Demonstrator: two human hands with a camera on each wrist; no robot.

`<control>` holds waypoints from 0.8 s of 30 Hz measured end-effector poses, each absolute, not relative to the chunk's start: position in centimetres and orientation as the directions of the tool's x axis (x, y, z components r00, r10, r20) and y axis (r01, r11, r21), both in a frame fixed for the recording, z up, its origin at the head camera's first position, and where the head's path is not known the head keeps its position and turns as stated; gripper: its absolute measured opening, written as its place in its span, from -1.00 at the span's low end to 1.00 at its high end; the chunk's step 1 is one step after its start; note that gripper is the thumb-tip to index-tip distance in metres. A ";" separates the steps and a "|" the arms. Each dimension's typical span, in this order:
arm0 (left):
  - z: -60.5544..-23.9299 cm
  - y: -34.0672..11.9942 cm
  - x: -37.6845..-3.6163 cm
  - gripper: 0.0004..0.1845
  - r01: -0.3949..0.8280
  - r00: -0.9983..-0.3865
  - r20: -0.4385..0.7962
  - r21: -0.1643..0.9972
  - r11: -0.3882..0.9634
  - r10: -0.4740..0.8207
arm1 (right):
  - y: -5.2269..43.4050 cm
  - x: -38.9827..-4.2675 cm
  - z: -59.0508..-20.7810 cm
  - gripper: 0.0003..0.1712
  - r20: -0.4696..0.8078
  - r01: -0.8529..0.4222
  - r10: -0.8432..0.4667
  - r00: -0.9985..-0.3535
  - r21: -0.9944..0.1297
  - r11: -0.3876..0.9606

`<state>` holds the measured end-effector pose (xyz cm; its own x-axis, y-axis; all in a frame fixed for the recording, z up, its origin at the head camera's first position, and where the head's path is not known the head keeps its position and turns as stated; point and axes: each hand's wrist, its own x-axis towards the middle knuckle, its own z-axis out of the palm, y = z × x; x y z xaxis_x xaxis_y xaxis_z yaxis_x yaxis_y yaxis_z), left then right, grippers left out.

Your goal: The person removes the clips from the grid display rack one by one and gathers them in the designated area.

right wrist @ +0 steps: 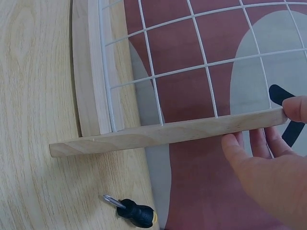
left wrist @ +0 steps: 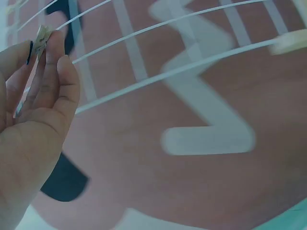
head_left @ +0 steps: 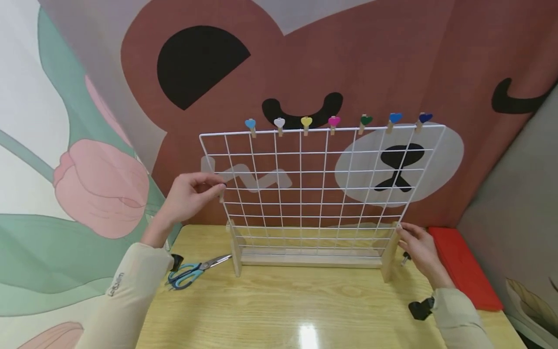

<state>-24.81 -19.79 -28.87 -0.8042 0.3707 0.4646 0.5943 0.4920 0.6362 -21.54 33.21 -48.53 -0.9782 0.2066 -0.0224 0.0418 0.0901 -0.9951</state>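
A white wire grid panel (head_left: 320, 179) stands upright in a wooden stand (head_left: 311, 259) on the table. Seven heart-topped clips (head_left: 306, 122) sit along its top wire. My left hand (head_left: 218, 186) is at the panel's left edge and pinches a small wooden clip (left wrist: 43, 34) between thumb and fingers, close to the wires (left wrist: 158, 74). My right hand (head_left: 403, 232) holds the top of the stand's right post (head_left: 389, 254). In the right wrist view the thumb is above the post (right wrist: 168, 133) and the fingers (right wrist: 235, 146) are below it.
Blue-handled scissors (head_left: 192, 273) lie on the wooden table (head_left: 283, 310) left of the stand. A small black-handled screwdriver (right wrist: 134, 213) lies by the right post. A red flat box (head_left: 464, 266) sits at the right edge. A painted wall stands close behind the panel.
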 end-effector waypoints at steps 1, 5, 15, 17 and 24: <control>-29.8 -20.0 -24.7 -0.85 0.584 -0.811 0.445 0.649 0.488 0.379 | 33.2 -21.6 -48.5 -0.32 -0.023 0.044 0.209 -0.978 -0.995 0.094; -33.1 -20.6 -24.2 -0.83 0.501 -0.855 0.347 0.744 0.442 0.386 | 33.1 -21.5 -48.6 -0.32 -0.028 0.054 0.218 -0.975 -0.992 0.117; -42.8 -21.3 -24.0 -0.76 0.274 -0.925 0.159 0.908 0.316 0.346 | 33.0 -21.4 -48.6 -0.30 -0.027 0.060 0.209 -0.978 -0.986 0.153; -44.8 -21.3 -23.8 -0.75 0.218 -0.937 0.115 0.929 0.298 0.329 | 33.0 -21.4 -48.5 -0.29 -0.028 0.061 0.204 -0.979 -0.986 0.158; -49.2 -21.6 -23.6 -0.73 0.122 -0.954 0.031 0.949 0.292 0.298 | 32.9 -21.6 -48.5 -0.28 -0.029 0.067 0.205 -0.978 -0.981 0.183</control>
<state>-23.58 -21.55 -49.21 -0.9539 0.2985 0.0310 0.1222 0.2922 0.9485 -21.62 32.95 -48.49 -0.9784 0.2046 -0.0291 0.0675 0.1834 -0.9807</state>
